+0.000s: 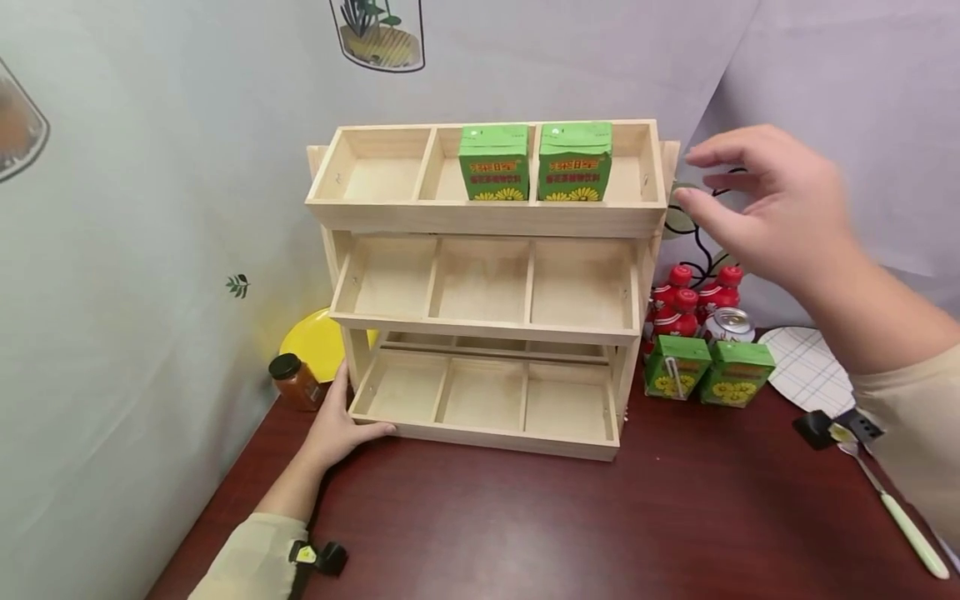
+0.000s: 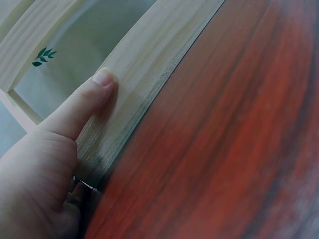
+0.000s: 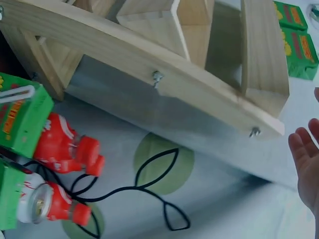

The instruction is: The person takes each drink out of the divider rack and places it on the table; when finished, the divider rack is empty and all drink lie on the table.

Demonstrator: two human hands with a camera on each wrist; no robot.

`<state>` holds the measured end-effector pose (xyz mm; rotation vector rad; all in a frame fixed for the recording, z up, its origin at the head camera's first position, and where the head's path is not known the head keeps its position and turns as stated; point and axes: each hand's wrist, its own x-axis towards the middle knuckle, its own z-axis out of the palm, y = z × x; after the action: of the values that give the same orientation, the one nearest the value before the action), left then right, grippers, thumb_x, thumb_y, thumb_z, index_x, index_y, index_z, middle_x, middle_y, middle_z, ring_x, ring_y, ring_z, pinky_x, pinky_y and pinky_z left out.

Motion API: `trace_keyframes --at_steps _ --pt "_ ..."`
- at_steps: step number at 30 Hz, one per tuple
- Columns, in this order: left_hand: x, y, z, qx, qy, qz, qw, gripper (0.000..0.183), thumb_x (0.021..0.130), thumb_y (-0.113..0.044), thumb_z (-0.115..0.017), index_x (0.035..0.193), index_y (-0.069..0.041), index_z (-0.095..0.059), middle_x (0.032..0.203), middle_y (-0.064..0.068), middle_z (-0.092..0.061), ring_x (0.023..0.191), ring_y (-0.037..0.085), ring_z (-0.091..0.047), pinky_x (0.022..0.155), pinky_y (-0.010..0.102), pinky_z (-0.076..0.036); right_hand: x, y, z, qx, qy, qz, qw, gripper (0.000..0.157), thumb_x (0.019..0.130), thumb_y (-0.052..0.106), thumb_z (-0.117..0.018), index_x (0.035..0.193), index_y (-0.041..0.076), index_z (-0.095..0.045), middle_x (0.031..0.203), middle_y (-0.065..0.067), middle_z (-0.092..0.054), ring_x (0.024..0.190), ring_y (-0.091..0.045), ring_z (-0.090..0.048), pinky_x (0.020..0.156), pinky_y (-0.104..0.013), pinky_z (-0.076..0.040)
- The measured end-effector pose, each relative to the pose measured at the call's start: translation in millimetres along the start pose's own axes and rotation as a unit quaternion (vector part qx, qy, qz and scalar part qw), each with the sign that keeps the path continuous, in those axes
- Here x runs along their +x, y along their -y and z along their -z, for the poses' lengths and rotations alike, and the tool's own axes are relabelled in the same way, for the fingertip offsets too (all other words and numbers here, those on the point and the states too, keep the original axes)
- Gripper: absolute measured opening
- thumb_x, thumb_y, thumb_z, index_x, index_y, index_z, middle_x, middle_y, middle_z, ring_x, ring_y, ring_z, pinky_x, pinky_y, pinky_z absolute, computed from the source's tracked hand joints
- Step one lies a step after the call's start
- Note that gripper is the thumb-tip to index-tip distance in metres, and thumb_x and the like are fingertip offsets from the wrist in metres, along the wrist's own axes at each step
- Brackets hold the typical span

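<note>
A three-tier wooden display rack [image 1: 480,218] stands on the table, each tier split into three compartments. Two green drink cartons, one [image 1: 495,163] in the middle and one [image 1: 575,162] beside it toward the right, stand in the top tier. My left hand [image 1: 335,427] grips the rack's lower left corner; in the left wrist view its thumb [image 2: 82,107] lies on the front board [image 2: 134,74] while the other fingers are mostly hidden behind the corner. Raised beside the top tier's right end, my right hand [image 1: 787,208] holds nothing, thumb and fingers spread apart.
Right of the rack are two more green cartons [image 1: 677,367], several red bottles [image 1: 678,312], a can [image 1: 730,325], a checked round mat [image 1: 806,367] and a white-handled utensil [image 1: 911,533]. Left are a dark-lidded jar [image 1: 295,383] and a yellow plate [image 1: 315,343]. A wall cloth [image 1: 187,208] hangs behind.
</note>
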<state>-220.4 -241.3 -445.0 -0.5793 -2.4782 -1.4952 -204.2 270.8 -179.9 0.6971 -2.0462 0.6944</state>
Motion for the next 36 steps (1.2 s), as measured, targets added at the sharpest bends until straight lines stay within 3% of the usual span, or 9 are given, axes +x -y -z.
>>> trace_keyframes --at_steps 5,12,16,21,26,31,36 --pt "1.2 -0.3 0.3 0.006 -0.004 -0.009 0.9999 0.128 0.056 -0.018 -0.096 0.155 -0.017 -0.015 0.147 0.014 -0.035 0.125 0.032 -0.043 0.097 0.025 -0.037 17.1 6.7 -8.8 0.011 0.03 -0.016 0.999 0.037 0.08 0.0 -0.075 0.116 0.001 -0.067 0.114 -0.001 -0.062 0.098 0.0 -0.06 0.084 -0.018 -0.048" --pt "5.4 -0.4 -3.2 0.006 -0.006 -0.014 0.9999 0.129 0.056 -0.017 -0.096 0.156 -0.016 -0.014 0.148 0.015 -0.033 0.126 0.034 -0.042 0.1 0.035 -0.037 34.9 18.7 -23.2 0.028 0.061 -0.026 0.997 0.04 0.084 0.003 -0.073 0.123 0.006 -0.065 0.124 0.001 -0.06 0.107 -0.006 -0.057 0.086 -0.021 -0.049" --pt "4.0 0.5 -4.2 0.013 -0.01 -0.017 0.9997 0.13 0.056 -0.017 -0.096 0.156 -0.015 -0.013 0.148 0.016 -0.033 0.126 0.034 -0.042 0.099 0.03 -0.037 41.3 19.0 -36.3 0.04 0.072 -0.017 0.996 0.044 0.081 0.002 -0.076 0.124 0.007 -0.065 0.131 0.003 -0.057 0.114 -0.007 -0.056 0.089 -0.024 -0.048" --pt "2.3 1.3 -4.7 0.016 -0.012 -0.016 0.9997 0.13 0.055 -0.018 -0.096 0.155 -0.014 -0.014 0.147 0.016 -0.033 0.125 0.035 -0.043 0.098 0.027 -0.037 47.5 20.2 -51.3 0.057 0.076 -0.016 0.995 0.04 0.082 0.002 -0.075 0.121 0.006 -0.066 0.133 0.002 -0.057 0.119 -0.007 -0.054 0.091 -0.026 -0.047" --pt "3.0 2.0 -4.8 0.017 -0.011 -0.02 0.9996 0.129 0.056 -0.02 -0.096 0.155 -0.015 -0.014 0.148 0.017 -0.033 0.126 0.036 -0.042 0.099 0.026 -0.036 47.9 24.7 -58.1 0.108 0.06 -0.03 0.992 0.033 0.083 -0.006 -0.071 0.114 0.002 -0.068 0.124 -0.001 -0.06 0.111 -0.012 -0.06 0.087 -0.026 -0.049" --pt "2.4 3.5 -3.6 0.015 -0.014 -0.017 0.9996 0.129 0.055 -0.019 -0.097 0.155 -0.015 -0.015 0.146 0.017 -0.035 0.124 0.036 -0.044 0.098 0.03 -0.037 46.1 29.7 -58.5 0.193 0.033 -0.064 0.978 0.024 0.082 -0.012 -0.069 0.105 -0.006 -0.07 0.119 -0.008 -0.064 0.105 -0.014 -0.064 0.084 -0.023 -0.05" --pt "2.0 2.9 -2.9 0.005 -0.012 -0.02 0.9997 0.134 0.056 -0.015 -0.096 0.156 -0.018 -0.007 0.151 0.014 -0.03 0.126 0.034 -0.042 0.099 0.034 -0.037 46.4 26.4 -61.5 0.311 0.004 -0.108 0.944 0.017 0.08 -0.014 -0.07 0.096 -0.009 -0.071 0.117 -0.015 -0.066 0.101 -0.017 -0.066 0.082 -0.022 -0.051"
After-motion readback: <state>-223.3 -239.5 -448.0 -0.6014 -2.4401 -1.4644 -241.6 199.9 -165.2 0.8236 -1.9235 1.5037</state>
